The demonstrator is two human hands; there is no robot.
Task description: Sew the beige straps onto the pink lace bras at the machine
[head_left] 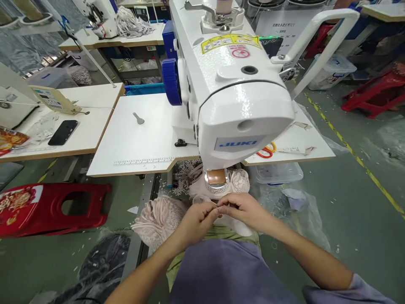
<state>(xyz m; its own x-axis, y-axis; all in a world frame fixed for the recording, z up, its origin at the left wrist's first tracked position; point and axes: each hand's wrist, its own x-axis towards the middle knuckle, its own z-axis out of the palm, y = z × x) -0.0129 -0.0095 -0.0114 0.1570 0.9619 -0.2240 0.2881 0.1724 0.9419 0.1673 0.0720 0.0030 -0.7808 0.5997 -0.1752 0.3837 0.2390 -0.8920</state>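
Observation:
In front of my lap, my left hand (199, 221) and my right hand (242, 209) meet fingertip to fingertip. Both are closed in a pinch on the edge of a pale beige lace bra (239, 182). The exact bit between the fingertips is too small to make out. Part of the bra lies just beyond the hands, under the head of a white sewing machine (247, 109), and pale cloth shows below my fingers. To the left of my hands rests a heap of beige lace bras (161, 219).
The machine's white table (139, 139) carries a small grey tool (138, 118) and, at right, orange-handled scissors (267, 150). A phone (63, 132) lies on the left table. A red stool (82, 207) stands at left. A clear plastic bin (278, 172) sits below the table.

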